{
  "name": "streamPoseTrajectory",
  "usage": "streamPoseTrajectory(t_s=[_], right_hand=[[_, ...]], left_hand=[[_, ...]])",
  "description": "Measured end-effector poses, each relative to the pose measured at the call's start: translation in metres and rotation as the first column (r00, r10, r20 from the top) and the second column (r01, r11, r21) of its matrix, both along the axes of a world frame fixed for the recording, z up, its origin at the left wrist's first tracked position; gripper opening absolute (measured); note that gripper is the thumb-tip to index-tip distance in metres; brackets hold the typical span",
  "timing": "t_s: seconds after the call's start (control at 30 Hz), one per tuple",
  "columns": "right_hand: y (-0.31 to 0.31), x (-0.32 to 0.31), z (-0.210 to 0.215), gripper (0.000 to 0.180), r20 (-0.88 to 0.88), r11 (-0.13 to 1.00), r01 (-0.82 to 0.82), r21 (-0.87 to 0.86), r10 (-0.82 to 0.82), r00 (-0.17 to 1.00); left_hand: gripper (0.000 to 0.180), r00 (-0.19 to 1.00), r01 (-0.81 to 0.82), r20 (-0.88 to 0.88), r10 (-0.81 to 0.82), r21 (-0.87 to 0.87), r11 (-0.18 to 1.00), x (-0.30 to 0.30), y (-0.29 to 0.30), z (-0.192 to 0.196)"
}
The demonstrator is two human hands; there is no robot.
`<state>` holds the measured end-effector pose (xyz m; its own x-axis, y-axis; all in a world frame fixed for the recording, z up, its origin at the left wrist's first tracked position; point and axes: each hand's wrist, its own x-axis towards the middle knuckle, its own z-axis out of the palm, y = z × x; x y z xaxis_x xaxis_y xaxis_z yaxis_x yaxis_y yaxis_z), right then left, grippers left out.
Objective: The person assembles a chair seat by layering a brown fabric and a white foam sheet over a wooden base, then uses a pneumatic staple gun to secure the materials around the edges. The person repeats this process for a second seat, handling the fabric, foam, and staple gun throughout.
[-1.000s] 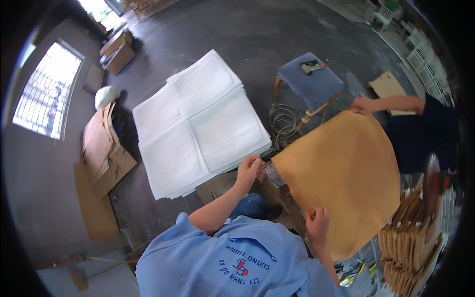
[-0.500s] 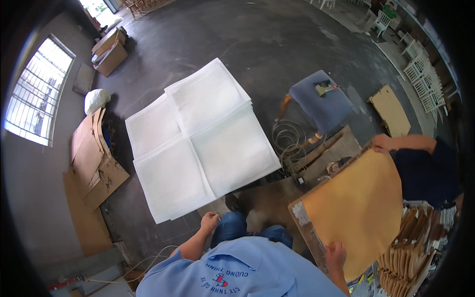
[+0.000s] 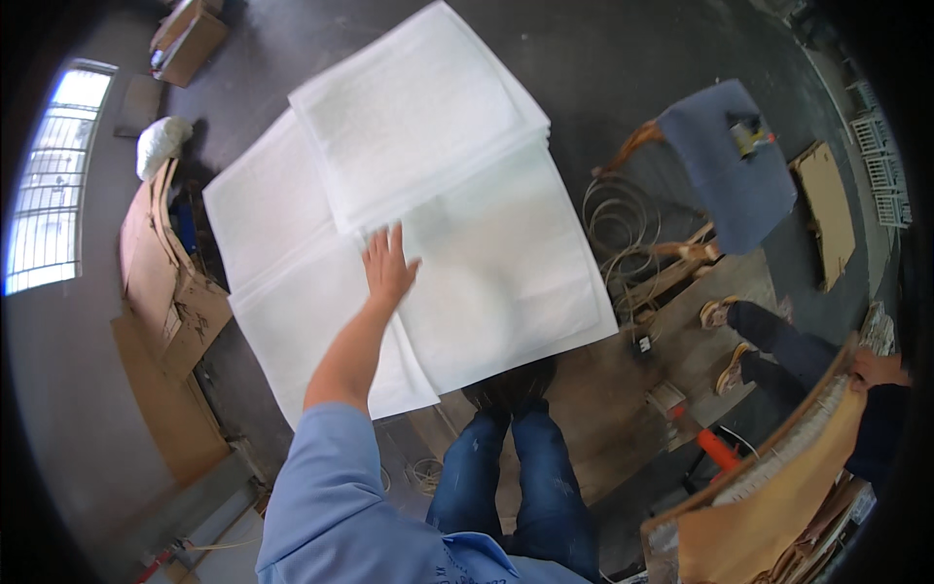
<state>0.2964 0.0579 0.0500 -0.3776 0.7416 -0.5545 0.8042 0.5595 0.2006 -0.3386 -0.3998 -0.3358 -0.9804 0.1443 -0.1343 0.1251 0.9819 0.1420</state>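
Observation:
My left hand (image 3: 389, 270) reaches out over stacks of thin white sheets (image 3: 501, 282) in front of me, fingers spread and nothing gripped. It is near the place where the piles meet and overlap; whether it touches the sheets I cannot tell. My right hand is out of view. At the lower right stands a wooden-framed panel covered in yellow-tan material (image 3: 769, 530). Another person's hand (image 3: 879, 370), coming from a dark sleeve, holds its upper end.
A blue padded seat (image 3: 730, 165) with a staple gun (image 3: 749, 139) on it stands to the right, beside a coiled hose (image 3: 623, 229). An orange-red tool (image 3: 715, 448) is near the panel. Cardboard pieces (image 3: 161, 263) lean at the left.
My left hand has risen from beside my knee to over the white sheets. My right hand has left the view. The panel has shifted down and right, with the other person still holding it.

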Motion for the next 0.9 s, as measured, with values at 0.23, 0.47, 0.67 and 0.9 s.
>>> streamPoseTrajectory(t_s=[0.23, 0.47, 0.67, 0.9], right_hand=[[-0.001, -0.038, -0.017, 0.043, 0.132, 0.997, 0.058, 0.056, -0.065, 0.989], [-0.001, -0.042, -0.013, 0.043, 0.165, 0.992, 0.108, 0.07, -0.118, 0.979], [0.009, -0.025, -0.015, 0.043, 0.142, 0.991, 0.118, 0.065, -0.126, 0.982], [-0.002, -0.011, -0.012, 0.043, 0.144, 0.987, 0.137, 0.088, -0.149, 0.978]], left_hand=[[0.089, 0.971, 0.059, -0.198, -0.135, -0.35, 0.935, -0.134, 0.022, -0.089], [0.046, 0.998, 0.058, -0.022, -0.06, -0.091, 0.994, -0.183, 0.013, -0.073], [0.038, 0.976, 0.218, -0.035, -0.217, 0.033, 0.975, -0.166, -0.007, 0.005], [0.097, 0.963, 0.195, 0.215, -0.164, -0.131, 0.972, -0.043, 0.068, -0.075]])
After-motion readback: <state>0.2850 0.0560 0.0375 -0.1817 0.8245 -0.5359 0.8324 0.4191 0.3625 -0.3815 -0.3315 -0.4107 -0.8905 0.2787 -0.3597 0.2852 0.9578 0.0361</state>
